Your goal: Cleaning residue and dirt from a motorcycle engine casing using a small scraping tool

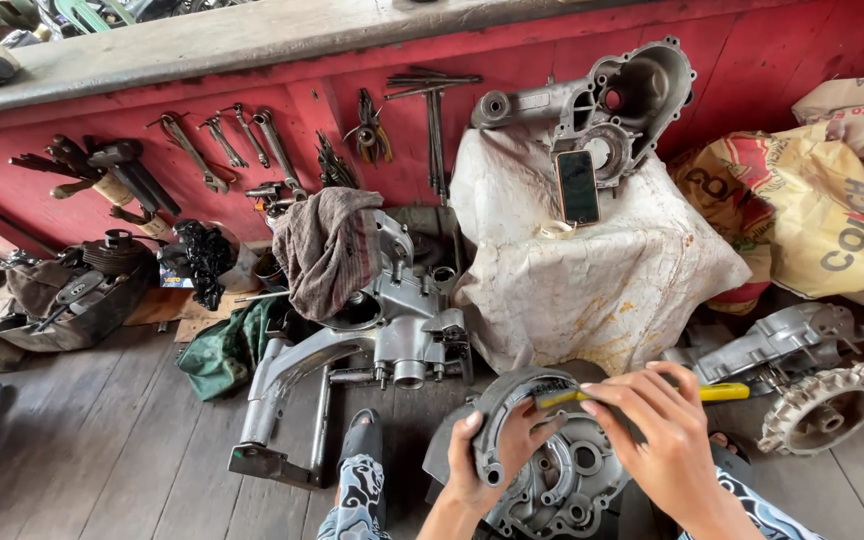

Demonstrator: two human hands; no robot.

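Fingers of the left hand (497,450) grip a brake shoe (512,400) on the hub (562,485); the right hand (657,430) pinches a yellow tool (722,392), tip hidden.

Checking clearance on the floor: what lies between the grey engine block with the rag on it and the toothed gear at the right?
In the head view, the engine block and toothed gear are separated by a white-draped mound and a metal casing.

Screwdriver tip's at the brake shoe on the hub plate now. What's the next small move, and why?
Probably steady the plate and lever gently. The left hand grips the brake shoe on the metal hub plate; the right hand holds the yellow-handled screwdriver, tip hidden near the shoe's top edge.
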